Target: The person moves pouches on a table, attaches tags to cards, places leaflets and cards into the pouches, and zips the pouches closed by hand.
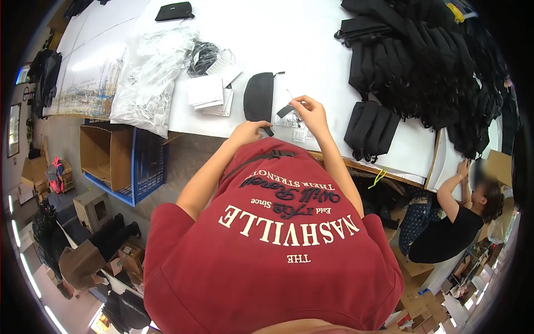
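A black pouch [258, 96] lies on the white table in front of me, its zipper pull pointing away at the far end. At the pouch's near end is my left hand [251, 131], its fingers closed on a small black strap [268, 131]. To the right of the pouch, my right hand [309, 113] pinches a small dark tag [285, 111] with a thin string. Beneath and beside that tag lie small clear packets [299, 134]. Stacked white cards [206, 91] rest left of the pouch.
A large clear plastic bag [147, 83] and bundled black cords [203, 58] lie at the left. Another black pouch [174, 11] is farther back. Piled black pouches [372, 129] cover the right side. A co-worker [445, 222] is at the right; a cardboard box [111, 153] stands below left.
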The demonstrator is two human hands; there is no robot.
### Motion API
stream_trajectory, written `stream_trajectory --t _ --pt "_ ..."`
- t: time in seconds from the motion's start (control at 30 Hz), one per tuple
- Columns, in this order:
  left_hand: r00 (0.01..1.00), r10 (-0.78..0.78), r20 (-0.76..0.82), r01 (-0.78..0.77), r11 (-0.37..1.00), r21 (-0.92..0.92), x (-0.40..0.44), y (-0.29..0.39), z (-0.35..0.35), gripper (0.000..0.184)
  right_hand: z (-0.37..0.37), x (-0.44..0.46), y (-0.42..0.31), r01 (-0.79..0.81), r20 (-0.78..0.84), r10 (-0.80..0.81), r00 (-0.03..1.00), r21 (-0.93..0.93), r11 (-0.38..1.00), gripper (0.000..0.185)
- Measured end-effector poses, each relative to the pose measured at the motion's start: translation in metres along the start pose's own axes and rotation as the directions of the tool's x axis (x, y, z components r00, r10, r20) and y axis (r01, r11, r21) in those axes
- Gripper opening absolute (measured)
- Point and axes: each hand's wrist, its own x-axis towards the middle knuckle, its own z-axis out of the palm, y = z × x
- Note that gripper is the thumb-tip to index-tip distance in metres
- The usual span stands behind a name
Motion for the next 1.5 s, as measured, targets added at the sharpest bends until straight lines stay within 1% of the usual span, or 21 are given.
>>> stream_trajectory --t 0.07,0.2,0.23,0.33,0.4,0.5,0.53,0.6,0.67,0.8,0.87,0.9,0.97,1.03,1.07,1.1,1.2,1.27,1.33,1.4,1.5 --pt "0.989 0.098 -0.107 -0.093 0.994 0.049 0.006 -0.008 0.013 0.031 -0.006 -0.007 0.002 -0.018 0.007 0.018 1.0 0.043 0.999 0.019" --pt "0.953 0.181 -0.243 -0.17 0.983 0.063 0.004 0.019 -0.007 0.025 0.001 -0.021 0.014 0.016 -0.038 -0.025 0.999 -0.208 0.978 0.016" --pt "0.934 0.195 -0.298 -0.189 0.981 0.051 -0.001 0.03 -0.014 0.023 0.012 -0.026 0.011 0.047 -0.056 -0.06 0.997 -0.21 0.976 0.016" --pt "0.858 0.246 -0.45 -0.25 0.967 0.052 -0.013 0.055 -0.03 0.021 0.03 -0.033 -0.017 0.078 0.084 -0.06 0.995 -0.232 0.969 0.017" --pt "0.794 0.268 -0.546 -0.28 0.958 0.063 -0.018 0.065 -0.037 0.022 0.033 -0.032 -0.03 0.103 0.107 -0.086 0.991 -0.165 0.981 0.017" --pt "0.778 0.047 -0.626 -0.202 0.963 -0.178 -0.025 0.071 -0.04 0.023 0.036 -0.029 -0.041 0.156 0.144 -0.131 0.981 -0.181 0.971 0.017" --pt "0.767 -0.034 -0.641 -0.185 0.945 -0.271 -0.026 0.073 -0.042 0.022 0.036 -0.03 -0.046 0.168 0.154 -0.14 0.978 -0.188 0.968 0.017" --pt "0.819 -0.146 -0.556 -0.105 0.913 -0.395 -0.03 0.074 -0.047 0.016 0.035 -0.036 -0.057 0.193 0.177 -0.158 0.971 -0.2 0.961 0.017" --pt "0.832 -0.253 -0.493 -0.08 0.825 -0.559 -0.032 0.075 -0.047 0.014 0.038 -0.036 -0.052 0.29 0.171 -0.262 0.95 -0.167 0.942 0.017" --pt "0.882 -0.266 -0.389 -0.036 0.785 -0.618 -0.037 0.088 -0.053 0.015 0.034 -0.037 -0.055 0.393 0.184 -0.354 0.917 -0.258 0.883 0.015" --pt "0.889 -0.253 -0.382 -0.055 0.768 -0.638 -0.037 0.093 -0.053 0.013 0.028 -0.04 -0.066 0.25 0.217 -0.195 0.957 -0.267 0.931 0.014" --pt "0.859 -0.2 -0.472 -0.132 0.804 -0.58 -0.036 0.094 -0.053 0.012 0.025 -0.041 -0.071 0.177 0.232 -0.114 0.966 -0.273 0.946 0.014" --pt "0.771 -0.082 -0.632 -0.271 0.855 -0.442 -0.033 0.097 -0.054 0.01 0.02 -0.039 -0.067 0.119 0.126 -0.124 0.984 0.041 0.992 0.012" --pt "0.772 -0.08 -0.631 -0.366 0.756 -0.543 -0.033 0.109 -0.063 0.009 0.008 -0.037 -0.065 0.094 0.083 -0.124 0.989 0.296 0.95 0.011" --pt "0.773 -0.079 -0.629 -0.408 0.697 -0.589 -0.034 0.117 -0.069 0.008 0.003 -0.039 -0.066 0.106 0.058 -0.134 0.989 0.347 0.932 0.011" --pt "0.818 -0.102 -0.566 -0.391 0.624 -0.677 -0.036 0.128 -0.076 0.009 -0.001 -0.043 -0.074 0.12 0.031 -0.144 0.989 0.396 0.91 0.011" --pt "0.915 -0.018 -0.403 -0.331 0.537 -0.776 -0.033 0.132 -0.08 0.009 -0.013 -0.049 -0.089 0.115 0.012 -0.136 0.991 0.462 0.879 0.01" --pt "0.934 -0.024 -0.356 -0.279 0.572 -0.771 -0.034 0.142 -0.083 0.01 -0.013 -0.051 -0.091 0.118 -0.016 -0.125 0.992 0.465 0.877 0.01" --pt "0.942 -0.019 -0.336 -0.257 0.606 -0.753 -0.032 0.146 -0.083 0.01 -0.013 -0.046 -0.085 0.181 -0.061 -0.174 0.983 0.141 0.973 0.011" --pt "0.949 -0.071 -0.307 -0.198 0.623 -0.756 -0.031 0.145 -0.083 0.012 -0.009 -0.037 -0.071 0.241 -0.058 -0.254 0.965 -0.171 0.955 0.016" --pt "0.949 -0.071 -0.308 -0.182 0.674 -0.716 -0.031 0.143 -0.088 0.012 -0.006 -0.032 -0.051 0.257 0.129 -0.226 0.966 -0.346 0.902 0.02"
